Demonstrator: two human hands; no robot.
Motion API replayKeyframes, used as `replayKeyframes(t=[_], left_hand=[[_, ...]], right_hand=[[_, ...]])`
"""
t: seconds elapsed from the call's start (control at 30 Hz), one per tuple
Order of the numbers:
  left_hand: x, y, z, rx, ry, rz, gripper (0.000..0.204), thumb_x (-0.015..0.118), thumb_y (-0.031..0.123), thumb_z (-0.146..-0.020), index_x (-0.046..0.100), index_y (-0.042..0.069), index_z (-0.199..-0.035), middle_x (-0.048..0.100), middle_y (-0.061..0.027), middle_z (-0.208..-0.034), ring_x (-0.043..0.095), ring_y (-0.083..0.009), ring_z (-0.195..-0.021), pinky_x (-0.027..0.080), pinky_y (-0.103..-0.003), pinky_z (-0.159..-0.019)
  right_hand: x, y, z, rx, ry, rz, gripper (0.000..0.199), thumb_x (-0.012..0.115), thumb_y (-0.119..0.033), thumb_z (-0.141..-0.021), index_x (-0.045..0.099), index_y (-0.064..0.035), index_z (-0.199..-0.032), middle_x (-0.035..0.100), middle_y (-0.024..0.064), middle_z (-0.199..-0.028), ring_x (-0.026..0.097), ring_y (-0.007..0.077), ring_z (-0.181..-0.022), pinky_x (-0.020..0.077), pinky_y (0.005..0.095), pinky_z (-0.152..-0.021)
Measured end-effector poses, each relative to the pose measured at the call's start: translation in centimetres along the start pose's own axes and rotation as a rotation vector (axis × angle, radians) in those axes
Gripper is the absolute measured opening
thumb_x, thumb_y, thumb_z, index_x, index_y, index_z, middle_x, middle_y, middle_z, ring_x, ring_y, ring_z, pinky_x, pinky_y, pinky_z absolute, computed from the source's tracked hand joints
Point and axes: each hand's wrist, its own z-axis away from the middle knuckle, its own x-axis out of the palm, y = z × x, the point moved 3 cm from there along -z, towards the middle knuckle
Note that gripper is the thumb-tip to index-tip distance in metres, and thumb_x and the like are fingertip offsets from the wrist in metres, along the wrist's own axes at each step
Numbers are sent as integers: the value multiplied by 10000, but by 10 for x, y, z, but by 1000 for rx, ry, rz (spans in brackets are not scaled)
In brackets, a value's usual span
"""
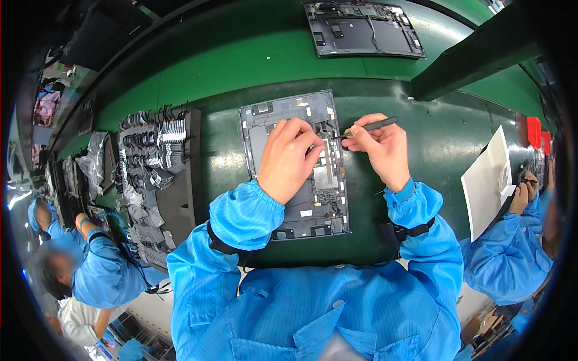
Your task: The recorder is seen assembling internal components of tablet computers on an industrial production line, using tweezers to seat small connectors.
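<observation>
An opened laptop base (306, 213), dark grey with a circuit board along its right part, lies on the green bench in front of me. My left hand (288, 157) rests over its upper middle, the fingers curled down and thumb and fingertips close together by the board. Whether something small sits between those fingertips is hidden. In my right hand (384, 147) is a slim black pen-like tool (380, 124), gripped between thumb and fingers. Its thin tip points left, at the base's upper right edge beside the board; contact there cannot be made out.
Left of the base stands a dark tray (194, 174) of stacked grey parts with black cables. Another opened laptop base (364, 36) lies at the far side, near a dark post (475, 51). A white sheet (487, 186) stands to the right. Co-workers in blue sit on both sides.
</observation>
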Motion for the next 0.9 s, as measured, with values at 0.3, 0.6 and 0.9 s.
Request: replayKeyframes(t=[0.3,0.6,0.9], left_hand=[[-3,0,-7,77,-57,-8,293,764,64,-725,722,127,-1008,584,-48,-1170,537,-289,-1035,475,-396,-879],[-7,-4,-15,277,-172,-244,337,748,169,-767,710,240,-1094,435,-53,-1460,361,-359,-1350,341,-508,-1078],[-8,-7,-15,278,-173,-237,345,755,191,-768,703,256,-1103,417,-64,-1467,358,-361,-1353,335,-520,-1086]], right_hand=[[2,5,0,-4,9,-71,113,635,-19,-911,596,60,-981,699,138,-852,725,202,-775,594,262,-672],[0,6,8,-39,70,16,122,644,-39,-912,602,49,-984,699,126,-859,719,183,-776,587,267,-681],[2,7,8,-91,82,-12,107,633,-27,-917,600,53,-979,695,127,-868,714,181,-789,586,267,-690]])
